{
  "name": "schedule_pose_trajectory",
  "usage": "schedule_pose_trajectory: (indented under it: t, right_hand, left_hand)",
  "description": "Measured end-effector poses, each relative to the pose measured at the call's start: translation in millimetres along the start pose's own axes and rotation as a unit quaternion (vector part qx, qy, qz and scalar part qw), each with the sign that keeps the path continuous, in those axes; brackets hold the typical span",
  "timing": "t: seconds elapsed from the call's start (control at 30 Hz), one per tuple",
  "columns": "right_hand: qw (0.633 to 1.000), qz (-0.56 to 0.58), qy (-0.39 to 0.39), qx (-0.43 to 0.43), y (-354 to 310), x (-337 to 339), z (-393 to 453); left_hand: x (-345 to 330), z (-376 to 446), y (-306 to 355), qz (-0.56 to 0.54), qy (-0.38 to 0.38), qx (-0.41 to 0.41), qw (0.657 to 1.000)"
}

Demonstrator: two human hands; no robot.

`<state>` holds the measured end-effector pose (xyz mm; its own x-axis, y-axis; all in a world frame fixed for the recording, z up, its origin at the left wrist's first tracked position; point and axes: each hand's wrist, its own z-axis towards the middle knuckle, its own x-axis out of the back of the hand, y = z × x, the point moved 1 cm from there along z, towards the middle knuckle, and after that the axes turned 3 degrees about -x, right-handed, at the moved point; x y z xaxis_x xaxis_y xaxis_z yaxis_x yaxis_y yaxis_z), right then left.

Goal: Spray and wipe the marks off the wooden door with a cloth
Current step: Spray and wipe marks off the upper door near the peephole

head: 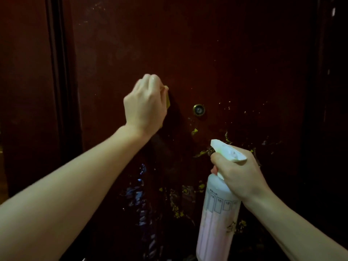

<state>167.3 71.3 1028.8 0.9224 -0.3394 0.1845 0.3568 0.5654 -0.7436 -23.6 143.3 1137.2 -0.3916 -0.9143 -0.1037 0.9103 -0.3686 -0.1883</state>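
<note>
Pressing a yellow cloth (36, 100) hard to the door (216, 59), our left hand (145, 104) is curled into a fist around it — only a thin edge of the cloth shows past the knuckles, on the side nearest the peephole (198, 109). That brass peephole is our landmark: the left hand sits just to its left and slightly above, apart from it. Below and to the right of the peephole our right hand (239, 174) grips the neck of a white bottle (218, 219), fingers wrapped round it and one finger curled at the front under the spray head (228, 150), whose nozzle points up and left toward the peephole. The bottle hangs tilted, its base toward the bottom edge of the view, with printed boxes and numbers on its side and pinkish liquid in the lower part. Yellow flecks (194, 131) cling to the door just below the peephole, more of them further down behind the bottle. Bluish-white smears (140, 196) run down the door well below the peephole, to its left. Faint pale scuffs show high above it.
</note>
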Motion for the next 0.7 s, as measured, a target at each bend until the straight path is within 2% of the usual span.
schedule_pose_trajectory:
  t: [0.1, 0.27, 0.4, 0.43, 0.57, 0.63, 0.7]
  right_hand:
    - [1.000, 0.009, -0.001, 0.010, -4, 1, 2]
    - [1.000, -0.016, 0.002, 0.011, 0, 4, 3]
    - [1.000, 0.000, 0.013, -0.012, 5, 11, 5]
    - [1.000, 0.005, 0.014, -0.014, 5, 12, 6]
    - [1.000, -0.002, 0.021, -0.007, 6, 15, 7]
    - [0.999, -0.011, 0.030, -0.007, 9, 18, 8]
    - [0.999, -0.004, 0.033, -0.011, 12, 21, 8]
  left_hand:
    - [-5, -6, 14, 0.001, 0.003, 0.008, 1.000]
    - [-11, -64, 58, -0.042, -0.079, -0.151, 0.985]
    - [-10, -59, 54, -0.052, -0.109, -0.215, 0.969]
    - [-10, -49, 50, -0.044, -0.097, -0.203, 0.973]
    - [-12, -1, 32, 0.002, -0.032, -0.041, 0.999]
    - [-15, -1, 34, 0.010, -0.025, -0.031, 0.999]
    - [-15, -18, 42, -0.004, -0.037, -0.072, 0.997]
